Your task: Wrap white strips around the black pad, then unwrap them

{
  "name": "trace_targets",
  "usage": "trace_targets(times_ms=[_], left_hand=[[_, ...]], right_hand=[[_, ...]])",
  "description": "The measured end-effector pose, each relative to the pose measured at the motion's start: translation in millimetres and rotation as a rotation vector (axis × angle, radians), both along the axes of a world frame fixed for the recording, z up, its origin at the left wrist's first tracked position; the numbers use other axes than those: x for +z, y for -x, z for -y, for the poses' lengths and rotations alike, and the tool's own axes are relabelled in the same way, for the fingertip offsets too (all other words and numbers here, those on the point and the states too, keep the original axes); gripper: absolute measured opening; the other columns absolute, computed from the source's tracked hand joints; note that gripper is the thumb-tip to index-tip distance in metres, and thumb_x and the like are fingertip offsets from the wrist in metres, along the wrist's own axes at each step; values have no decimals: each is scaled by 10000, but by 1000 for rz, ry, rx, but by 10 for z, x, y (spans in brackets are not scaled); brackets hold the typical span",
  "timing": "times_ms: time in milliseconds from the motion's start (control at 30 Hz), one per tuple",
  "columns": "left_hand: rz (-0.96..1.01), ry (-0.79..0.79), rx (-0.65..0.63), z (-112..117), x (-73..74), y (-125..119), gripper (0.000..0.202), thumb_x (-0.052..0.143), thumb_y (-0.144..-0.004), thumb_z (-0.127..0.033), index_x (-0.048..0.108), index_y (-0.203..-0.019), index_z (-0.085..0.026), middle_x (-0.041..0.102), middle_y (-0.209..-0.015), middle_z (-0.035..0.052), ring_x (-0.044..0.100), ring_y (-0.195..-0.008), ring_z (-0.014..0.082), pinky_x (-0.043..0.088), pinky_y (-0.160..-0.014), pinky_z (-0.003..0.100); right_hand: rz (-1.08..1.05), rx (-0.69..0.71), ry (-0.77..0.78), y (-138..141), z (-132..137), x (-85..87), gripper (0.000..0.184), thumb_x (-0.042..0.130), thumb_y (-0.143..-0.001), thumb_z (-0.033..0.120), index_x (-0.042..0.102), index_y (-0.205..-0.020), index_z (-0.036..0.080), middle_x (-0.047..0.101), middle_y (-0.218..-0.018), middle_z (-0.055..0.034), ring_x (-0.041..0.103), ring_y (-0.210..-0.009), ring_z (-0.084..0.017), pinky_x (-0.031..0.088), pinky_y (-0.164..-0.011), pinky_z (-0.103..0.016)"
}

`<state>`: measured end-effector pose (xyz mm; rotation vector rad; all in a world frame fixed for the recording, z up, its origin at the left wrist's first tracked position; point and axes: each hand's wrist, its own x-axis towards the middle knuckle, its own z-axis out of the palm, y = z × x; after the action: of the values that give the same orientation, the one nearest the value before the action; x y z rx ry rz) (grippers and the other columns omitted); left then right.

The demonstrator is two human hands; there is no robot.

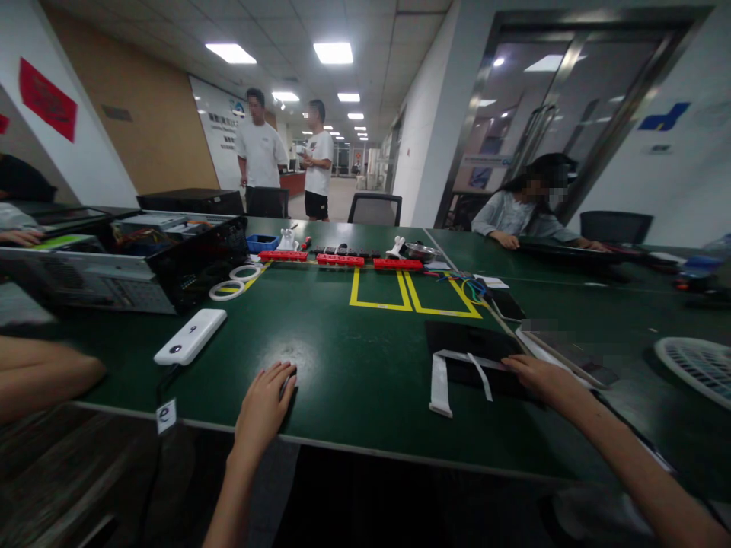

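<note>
My left hand (266, 401) rests low over the green table near its front edge. Its fingers are curled together around a small dark thing (287, 380), too unclear to name. To the right, my right hand (535, 373) pinches the end of a white flat ribbon cable (439, 384) at the edge of a black flat sheet (465, 339). The cable runs left from my fingers, then bends down toward me, ending in a connector on the table. A shorter strip of it hangs beside the bend.
An opened computer case (199, 266) stands at left, near white tape rolls (227, 291) and a white power bank (191, 337). Red trays (340, 260) line the back beyond yellow tape outlines (381, 307). A phone (507, 306) and white basket (694, 365) lie right. Other people are nearby.
</note>
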<state>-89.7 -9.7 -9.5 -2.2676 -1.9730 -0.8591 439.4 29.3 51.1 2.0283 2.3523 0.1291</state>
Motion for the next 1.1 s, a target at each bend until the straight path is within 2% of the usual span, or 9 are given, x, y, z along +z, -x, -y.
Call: trace_targets(times_ms=[100,167,267,400,600,667,767,933,1100], left_hand=[[-2,2,-3,-4,-8,3,349,395,-918,-320,606,-1153,-172,624,-1223,82,513,-1204,224,328,-1054,438],[-1,2,-1,-10,-15,4,342,393,-919,-314,611,-1144,-177,624,-1222,80,517,-1199,223,328,-1053,437],[3,-1,0,-16,-24,5,338,397,-919,-309,615,-1138,-172,625,-1220,86,518,-1197,226,327,-1052,438],[18,-12,3,-16,-35,5,326,409,-912,-313,620,-1130,-195,631,-1213,75,522,-1192,226,330,-1051,443],[20,-12,0,-20,-41,8,328,407,-911,-314,619,-1136,-203,631,-1213,73,519,-1197,223,328,-1053,440],[20,-8,0,-18,-35,5,334,406,-912,-314,616,-1142,-195,627,-1219,76,516,-1200,226,327,-1054,441],[35,-16,0,-11,-22,-2,329,413,-908,-317,624,-1131,-199,632,-1211,76,526,-1189,230,334,-1048,443],[42,-27,-2,-9,-21,0,325,420,-905,-322,632,-1122,-205,640,-1198,77,534,-1181,234,337,-1046,446],[16,-23,1,-16,-27,4,326,415,-910,-319,621,-1135,-203,629,-1215,73,524,-1191,228,331,-1051,442]], right_hand=[[21,13,-44,3,-3,36,326,452,-827,173,659,-1074,217,653,-1105,-131,647,-873,-237,465,-716,-334],[-8,-27,-155,0,-9,88,333,439,-849,227,641,-1111,190,669,-1071,-123,648,-888,-234,470,-755,-321],[23,-225,-313,22,-24,227,373,361,-887,271,624,-1122,150,685,-995,-135,656,-840,-249,470,-734,-331],[89,-447,-275,68,-55,371,412,274,-917,282,647,-1016,135,683,-837,-150,649,-732,-254,433,-626,-322],[177,-542,-292,92,-46,218,420,277,-918,295,656,-944,117,642,-946,-186,619,-810,-317,399,-600,-371],[278,-460,-402,122,-17,139,404,302,-910,283,634,-1032,88,621,-998,-214,586,-882,-350,400,-629,-402],[362,-222,-542,186,-14,16,399,318,-898,241,602,-1128,81,594,-1095,-222,546,-963,-352,410,-692,-429],[95,140,-429,261,-190,-279,387,369,-866,294,637,-1074,107,623,-1100,-176,564,-1007,-272,448,-833,-404],[-71,121,-299,270,-302,-455,549,314,-873,475,558,-1215,120,574,-1234,-154,511,-1152,-273,411,-960,-429]])
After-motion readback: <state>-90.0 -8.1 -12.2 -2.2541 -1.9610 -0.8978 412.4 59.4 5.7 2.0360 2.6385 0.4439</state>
